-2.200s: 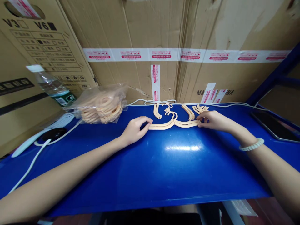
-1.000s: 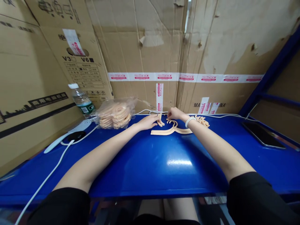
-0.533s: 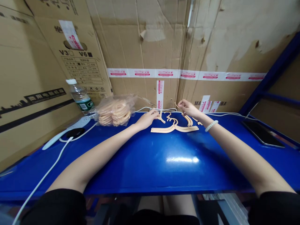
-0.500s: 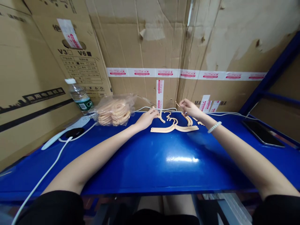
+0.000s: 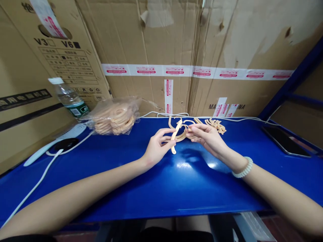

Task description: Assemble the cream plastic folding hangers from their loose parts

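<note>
Between the thumb and fingers of my left hand is a cream plastic hanger arm, held upright and slightly tilted over the blue table. My right hand is just to its right, its fingertips pinched on a small cream piece that is mostly hidden. Behind both hands, more cream hanger parts lie on the table, partly covered by the fingers. A pile of small cream hooks sits behind my right hand.
On the left are a clear bag of cream parts, a water bottle, a pale fly swatter and a black round object with a white cable. A phone lies right. Cardboard stands behind the blue table.
Both hands have come back from the far side of the table, toward me. My left hand now holds a hanger arm up. The view has tilted down and moved closer.
</note>
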A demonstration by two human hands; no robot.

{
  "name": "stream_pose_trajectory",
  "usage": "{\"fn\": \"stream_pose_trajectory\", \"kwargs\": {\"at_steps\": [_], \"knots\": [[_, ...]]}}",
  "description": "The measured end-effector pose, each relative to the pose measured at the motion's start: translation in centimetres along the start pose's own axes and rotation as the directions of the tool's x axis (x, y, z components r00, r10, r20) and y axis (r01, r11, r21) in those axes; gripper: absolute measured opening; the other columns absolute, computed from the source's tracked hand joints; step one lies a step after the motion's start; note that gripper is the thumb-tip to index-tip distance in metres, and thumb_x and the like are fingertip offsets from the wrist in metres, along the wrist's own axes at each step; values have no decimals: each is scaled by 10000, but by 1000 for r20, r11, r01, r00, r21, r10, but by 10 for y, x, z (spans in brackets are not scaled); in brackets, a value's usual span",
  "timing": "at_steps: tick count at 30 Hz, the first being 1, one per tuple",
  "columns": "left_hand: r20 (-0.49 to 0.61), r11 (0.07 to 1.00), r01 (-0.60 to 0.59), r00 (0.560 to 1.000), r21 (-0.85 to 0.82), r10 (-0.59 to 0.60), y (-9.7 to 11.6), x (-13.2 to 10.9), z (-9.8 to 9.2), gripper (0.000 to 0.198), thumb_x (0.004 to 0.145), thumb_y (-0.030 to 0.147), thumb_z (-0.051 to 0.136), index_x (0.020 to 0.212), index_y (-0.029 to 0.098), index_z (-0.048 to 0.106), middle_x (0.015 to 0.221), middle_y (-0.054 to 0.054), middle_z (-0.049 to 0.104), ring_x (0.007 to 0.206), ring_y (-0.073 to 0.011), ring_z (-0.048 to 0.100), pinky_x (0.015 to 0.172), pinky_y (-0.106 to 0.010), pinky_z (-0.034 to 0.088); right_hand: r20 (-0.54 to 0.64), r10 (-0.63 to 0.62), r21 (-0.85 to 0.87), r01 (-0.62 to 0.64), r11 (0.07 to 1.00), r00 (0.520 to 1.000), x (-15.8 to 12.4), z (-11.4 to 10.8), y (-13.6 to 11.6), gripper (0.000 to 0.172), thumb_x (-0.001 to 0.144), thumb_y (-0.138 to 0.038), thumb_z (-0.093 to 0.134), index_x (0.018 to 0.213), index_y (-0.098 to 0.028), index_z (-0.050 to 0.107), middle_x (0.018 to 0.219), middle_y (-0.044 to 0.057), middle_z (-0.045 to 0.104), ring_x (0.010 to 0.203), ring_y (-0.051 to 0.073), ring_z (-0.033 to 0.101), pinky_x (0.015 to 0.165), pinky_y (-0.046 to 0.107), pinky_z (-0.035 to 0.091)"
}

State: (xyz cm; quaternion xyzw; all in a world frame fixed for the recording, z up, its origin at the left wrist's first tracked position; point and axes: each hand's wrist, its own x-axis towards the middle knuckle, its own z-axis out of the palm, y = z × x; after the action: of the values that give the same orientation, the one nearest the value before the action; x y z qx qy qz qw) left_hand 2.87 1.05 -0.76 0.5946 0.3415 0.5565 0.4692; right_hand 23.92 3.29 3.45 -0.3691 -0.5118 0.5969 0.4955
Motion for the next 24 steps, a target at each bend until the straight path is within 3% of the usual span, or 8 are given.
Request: {"fn": "stream_pose_trajectory", "kwargs": {"at_steps": [2, 5, 10, 13, 18, 24], "knots": [[-40, 998, 13, 999, -60, -15, -1, 2, -1, 600, 732, 218, 801, 1283, 229, 564, 1257, -88, 626, 867, -168, 709, 840, -337, 595, 17, 26, 10, -26, 1000, 1000, -2, 1, 1, 286, 730, -358, 843, 915, -164, 744, 934, 88, 781, 805, 158, 747, 644, 214, 587], [-80, 991, 47, 995, -122, -57, -4, 3, 0, 725, 696, 208, 832, 1346, 237, 511, 1115, -59, 661, 880, -178, 697, 851, -348, 591, 9, 22, 26, -22, 999, 1000, -4, 0, 3, 282, 699, -301, 866, 890, -168, 706, 905, 69, 782, 780, 147, 744, 650, 210, 586], [-58, 989, 89, 994, -120, -96, -9, -1, 2, 349, 736, 271, 824, 1005, 163, 629, 931, -33, 686, 939, -191, 682, 874, -312, 555, -49, 59, 71, -55, 996, 997, -5, -1, 6, 423, 629, -247, 908, 814, -206, 530, 871, 52, 786, 772, 156, 742, 629, 219, 568], [-65, 980, 111, 990, -163, -123, -12, -4, 4, 327, 745, 308, 822, 931, 177, 588, 867, 1, 664, 861, -170, 690, 815, -307, 573, -61, 78, 70, -74, 995, 995, -7, -1, 8, 478, 605, -241, 921, 899, -222, 544, 870, 35, 787, 801, 157, 739, 645, 219, 569], [-57, 989, 47, 997, -144, -55, -12, -6, 8, 282, 752, 293, 814, 856, 182, 577, 890, 7, 663, 866, -168, 699, 812, -304, 576, 46, 119, 6, -119, 993, 992, -10, -4, 10, 347, 648, -296, 898, 881, -190, 664, 918, 40, 774, 887, 153, 724, 746, 229, 582], [-47, 999, -46, 998, -13, 46, -11, -6, 6, 178, 807, 245, 759, 836, 186, 594, 897, -5, 684, 871, -161, 690, 858, -304, 530, 176, 201, -4, -203, 979, 964, -11, -8, 10, 263, 761, -351, 830, 874, -163, 687, 1069, 77, 740, 999, 195, 710, 841, 311, 598]]}}
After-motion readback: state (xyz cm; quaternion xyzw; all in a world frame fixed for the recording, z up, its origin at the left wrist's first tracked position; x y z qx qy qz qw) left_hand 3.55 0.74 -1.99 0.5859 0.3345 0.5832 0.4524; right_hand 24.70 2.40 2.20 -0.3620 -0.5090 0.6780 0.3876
